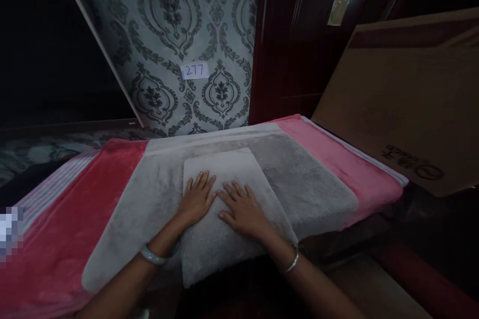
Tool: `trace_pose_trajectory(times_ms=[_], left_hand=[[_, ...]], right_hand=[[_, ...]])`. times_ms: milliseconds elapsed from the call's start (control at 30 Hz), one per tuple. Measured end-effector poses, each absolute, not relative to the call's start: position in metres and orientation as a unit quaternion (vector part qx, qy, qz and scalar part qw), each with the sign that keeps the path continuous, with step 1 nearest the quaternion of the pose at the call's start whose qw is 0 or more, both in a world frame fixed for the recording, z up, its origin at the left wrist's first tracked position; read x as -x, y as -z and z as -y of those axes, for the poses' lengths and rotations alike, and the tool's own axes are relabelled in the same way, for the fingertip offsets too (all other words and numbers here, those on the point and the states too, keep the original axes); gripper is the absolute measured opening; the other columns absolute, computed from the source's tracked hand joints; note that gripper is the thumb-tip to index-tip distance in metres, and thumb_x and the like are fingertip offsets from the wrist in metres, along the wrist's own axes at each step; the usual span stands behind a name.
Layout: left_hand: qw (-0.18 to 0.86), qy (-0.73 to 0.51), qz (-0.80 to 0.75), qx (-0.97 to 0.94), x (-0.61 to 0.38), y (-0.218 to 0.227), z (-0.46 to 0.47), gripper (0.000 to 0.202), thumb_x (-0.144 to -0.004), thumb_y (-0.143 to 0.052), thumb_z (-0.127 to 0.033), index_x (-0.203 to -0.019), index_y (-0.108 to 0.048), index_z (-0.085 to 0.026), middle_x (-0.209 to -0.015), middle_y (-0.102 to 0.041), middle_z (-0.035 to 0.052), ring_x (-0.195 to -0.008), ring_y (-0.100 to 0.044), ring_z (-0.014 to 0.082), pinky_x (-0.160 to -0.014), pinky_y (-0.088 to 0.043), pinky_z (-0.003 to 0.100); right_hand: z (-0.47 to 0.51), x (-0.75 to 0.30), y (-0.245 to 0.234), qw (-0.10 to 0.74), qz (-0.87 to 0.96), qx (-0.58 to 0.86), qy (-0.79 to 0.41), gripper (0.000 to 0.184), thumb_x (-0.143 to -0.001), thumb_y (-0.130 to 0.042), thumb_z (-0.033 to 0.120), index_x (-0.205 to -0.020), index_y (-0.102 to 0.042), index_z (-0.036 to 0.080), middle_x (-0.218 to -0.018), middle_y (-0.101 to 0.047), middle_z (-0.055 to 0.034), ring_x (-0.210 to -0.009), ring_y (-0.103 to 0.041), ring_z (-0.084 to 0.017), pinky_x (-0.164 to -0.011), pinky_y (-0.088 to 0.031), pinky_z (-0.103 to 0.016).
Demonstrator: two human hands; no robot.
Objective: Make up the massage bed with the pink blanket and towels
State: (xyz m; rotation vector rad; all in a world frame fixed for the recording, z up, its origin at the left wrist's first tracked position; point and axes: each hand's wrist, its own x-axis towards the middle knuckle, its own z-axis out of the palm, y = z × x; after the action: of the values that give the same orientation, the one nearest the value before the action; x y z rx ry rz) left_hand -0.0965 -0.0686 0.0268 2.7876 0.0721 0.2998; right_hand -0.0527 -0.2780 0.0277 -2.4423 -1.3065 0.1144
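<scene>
Both palms lie flat on a light grey plush cloth (pixel 220 254), which looks folded into a rough rectangle. My left hand (pixel 197 199) rests on its left half with the fingers stretched out. Close beside it, my right hand (pixel 242 210) presses on the middle with its fingers spread, the two thumbs near each other. Under this cloth lies a larger grey plush mat (pixel 310 179), spread over a red and pink blanket (pixel 93 194). The cloth's near edge hangs over the front of the surface. Each wrist wears a bangle.
A big cardboard box (pixel 404 94) leans at the right. A dark screen (pixel 60 50) stands at the left. Behind are a patterned wall (pixel 168 15) with a paper marked 277 (pixel 195 70) and a dark red door (pixel 288 35).
</scene>
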Motion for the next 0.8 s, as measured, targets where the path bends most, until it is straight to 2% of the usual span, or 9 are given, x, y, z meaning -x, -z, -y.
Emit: trace_pose_trajectory(times_ms=[167,367,533,667,733,800], left_hand=[[0.13,-0.088,-0.02,-0.987,0.071,-0.045,0.064,0.048,-0.096,-0.047,-0.036,-0.142,-0.06,-0.027,-0.159,-0.045,0.0115,-0.147,-0.039,0.0356,-0.119,-0.029,0.063],[0.089,-0.081,-0.006,-0.993,0.04,-0.041,0.066,0.054,-0.099,-0.041,-0.034,-0.153,-0.047,-0.028,-0.164,-0.036,0.0087,-0.156,-0.022,0.0333,-0.123,-0.013,0.066],[0.103,-0.091,-0.008,-0.991,0.04,-0.041,0.066,0.054,-0.098,-0.042,-0.032,-0.151,-0.049,-0.027,-0.164,-0.036,0.0095,-0.156,-0.023,0.0318,-0.124,-0.012,0.064],[0.204,-0.12,-0.081,-0.968,0.055,-0.042,0.058,0.054,-0.089,-0.058,-0.031,-0.142,-0.06,-0.018,-0.163,-0.037,0.0162,-0.155,-0.023,0.0362,-0.126,-0.013,0.061],[0.327,-0.171,-0.153,-0.917,0.077,-0.038,0.053,0.059,-0.081,-0.068,-0.031,-0.138,-0.062,-0.014,-0.162,-0.038,0.0194,-0.155,-0.024,0.0372,-0.127,-0.017,0.055],[0.486,-0.227,-0.216,-0.816,0.105,-0.034,0.05,0.062,-0.078,-0.074,-0.033,-0.137,-0.062,-0.018,-0.16,-0.043,0.0163,-0.153,-0.03,0.0337,-0.126,-0.025,0.048]], right_hand=[[0.277,0.053,-0.03,0.191,0.461,0.865,-0.046,0.07,-0.101,-0.042,0.06,-0.161,-0.033,0.026,-0.169,-0.023,-0.0061,-0.157,-0.011,-0.032,-0.124,-0.009,-0.062],[0.282,0.056,-0.031,0.197,0.458,0.866,-0.039,0.064,-0.103,-0.042,0.057,-0.159,-0.039,0.027,-0.168,-0.026,-0.0062,-0.157,-0.013,-0.031,-0.125,-0.009,-0.061],[0.289,0.067,-0.028,0.207,0.455,0.866,-0.026,0.057,-0.105,-0.042,0.047,-0.158,-0.042,0.026,-0.167,-0.03,-0.0068,-0.157,-0.017,-0.03,-0.125,-0.013,-0.059],[0.313,0.065,-0.019,0.26,0.455,0.851,-0.024,0.052,-0.1,-0.05,0.037,-0.151,-0.053,0.023,-0.162,-0.04,-0.0084,-0.154,-0.028,-0.028,-0.126,-0.022,-0.053],[0.334,0.051,-0.012,0.318,0.414,0.853,0.007,0.05,-0.095,-0.054,0.032,-0.144,-0.06,0.021,-0.158,-0.046,-0.0106,-0.15,-0.036,-0.028,-0.125,-0.026,-0.051],[0.356,0.029,-0.003,0.395,0.329,0.857,0.047,0.052,-0.089,-0.057,0.031,-0.139,-0.064,0.018,-0.153,-0.052,-0.0145,-0.145,-0.044,-0.031,-0.122,-0.03,-0.053]])
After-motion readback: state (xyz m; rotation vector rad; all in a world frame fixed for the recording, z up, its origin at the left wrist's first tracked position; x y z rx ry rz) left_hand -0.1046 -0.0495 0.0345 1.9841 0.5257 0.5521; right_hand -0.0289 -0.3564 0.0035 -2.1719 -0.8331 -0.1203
